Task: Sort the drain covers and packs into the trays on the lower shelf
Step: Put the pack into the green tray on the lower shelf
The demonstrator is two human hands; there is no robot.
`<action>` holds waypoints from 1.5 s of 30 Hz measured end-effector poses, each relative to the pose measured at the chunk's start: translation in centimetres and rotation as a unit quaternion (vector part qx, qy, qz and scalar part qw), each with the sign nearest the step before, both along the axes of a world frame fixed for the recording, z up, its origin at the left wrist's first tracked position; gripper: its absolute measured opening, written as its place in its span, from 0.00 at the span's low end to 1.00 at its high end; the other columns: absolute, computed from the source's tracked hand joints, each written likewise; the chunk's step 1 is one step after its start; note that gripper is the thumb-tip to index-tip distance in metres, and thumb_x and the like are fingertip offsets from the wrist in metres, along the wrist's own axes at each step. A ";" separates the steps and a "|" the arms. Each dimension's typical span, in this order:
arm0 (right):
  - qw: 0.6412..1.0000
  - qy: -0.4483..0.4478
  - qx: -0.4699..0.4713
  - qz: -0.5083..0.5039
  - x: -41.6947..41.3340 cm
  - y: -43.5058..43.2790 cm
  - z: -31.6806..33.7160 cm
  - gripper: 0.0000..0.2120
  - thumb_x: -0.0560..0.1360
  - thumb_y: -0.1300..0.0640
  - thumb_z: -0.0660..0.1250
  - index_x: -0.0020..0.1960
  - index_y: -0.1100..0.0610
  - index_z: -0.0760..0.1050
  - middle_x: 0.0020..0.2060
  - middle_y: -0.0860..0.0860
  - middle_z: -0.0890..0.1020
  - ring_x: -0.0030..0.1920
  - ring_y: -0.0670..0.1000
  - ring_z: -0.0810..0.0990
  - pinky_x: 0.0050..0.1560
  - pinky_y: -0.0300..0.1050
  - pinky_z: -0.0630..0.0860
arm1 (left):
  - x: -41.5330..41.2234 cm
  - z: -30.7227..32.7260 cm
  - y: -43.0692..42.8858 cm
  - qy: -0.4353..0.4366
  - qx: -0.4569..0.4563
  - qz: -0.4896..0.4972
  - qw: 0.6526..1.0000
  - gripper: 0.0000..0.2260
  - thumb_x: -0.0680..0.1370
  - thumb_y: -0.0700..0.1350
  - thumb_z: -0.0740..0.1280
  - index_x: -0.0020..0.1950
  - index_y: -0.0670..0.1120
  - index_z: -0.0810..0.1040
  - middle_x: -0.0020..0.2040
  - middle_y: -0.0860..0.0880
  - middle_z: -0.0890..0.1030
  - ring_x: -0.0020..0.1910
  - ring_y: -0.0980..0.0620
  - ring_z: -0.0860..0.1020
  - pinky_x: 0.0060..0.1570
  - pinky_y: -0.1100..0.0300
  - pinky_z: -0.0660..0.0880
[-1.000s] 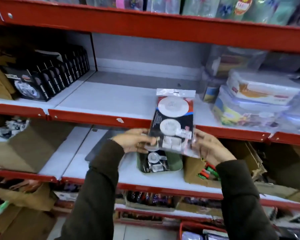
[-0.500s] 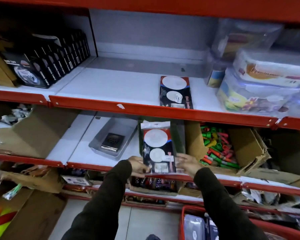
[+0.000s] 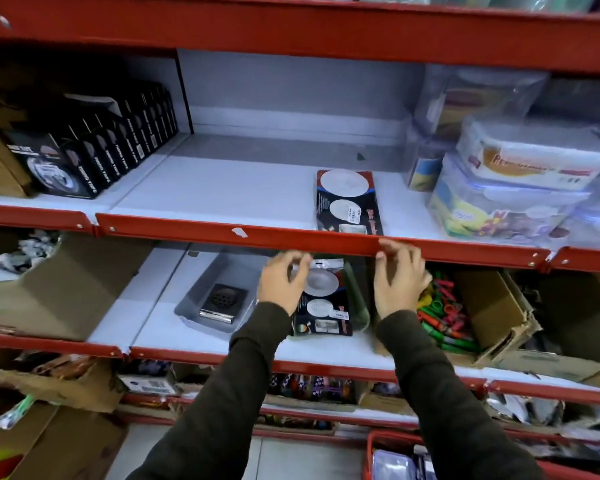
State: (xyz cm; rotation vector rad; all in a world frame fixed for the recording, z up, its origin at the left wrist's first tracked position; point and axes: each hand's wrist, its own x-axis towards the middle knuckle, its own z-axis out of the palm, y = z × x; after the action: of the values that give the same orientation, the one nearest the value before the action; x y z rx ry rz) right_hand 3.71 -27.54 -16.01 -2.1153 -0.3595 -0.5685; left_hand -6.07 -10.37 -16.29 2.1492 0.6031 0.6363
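A pack (image 3: 324,303) with white round drain covers on a dark card lies in the green tray (image 3: 355,296) on the lower shelf. My left hand (image 3: 283,284) hovers just left of that pack, fingers apart and empty. My right hand (image 3: 400,280) is raised to the right of the tray, fingers spread, holding nothing, its fingertips near the red shelf edge. A second pack (image 3: 347,202) of the same kind lies flat on the upper shelf. A grey tray (image 3: 194,306) on the lower shelf holds a square black drain cover (image 3: 226,297) and a chrome piece.
A cardboard box (image 3: 492,306) of coloured plastic plugs stands right of the green tray. Black boxes (image 3: 94,150) line the upper shelf's left, clear food containers (image 3: 520,188) its right. A red shelf edge (image 3: 222,233) runs across. A red basket (image 3: 430,459) sits below.
Both hands lowered the pack into the green tray and let go of it. They now hover open and higher, beside the tray.
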 end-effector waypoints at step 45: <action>0.882 0.405 -0.230 0.069 0.5 0.4 -7.4 0.17 0.74 0.57 0.69 0.61 0.61 0.77 0.53 0.59 0.80 0.56 0.61 0.80 0.60 0.48 0.76 | -1.0 -8.7 2.8 0.220 -0.358 -0.053 0.906 0.16 0.81 0.40 0.62 0.68 0.43 0.74 0.60 0.45 0.77 0.56 0.46 0.75 0.51 0.52 0.76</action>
State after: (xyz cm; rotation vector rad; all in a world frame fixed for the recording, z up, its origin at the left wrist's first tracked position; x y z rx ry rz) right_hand 4.20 -27.11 -23.39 -2.5266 -0.1599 0.5583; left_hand -7.08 -7.57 -24.95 1.5932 0.7988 -0.1507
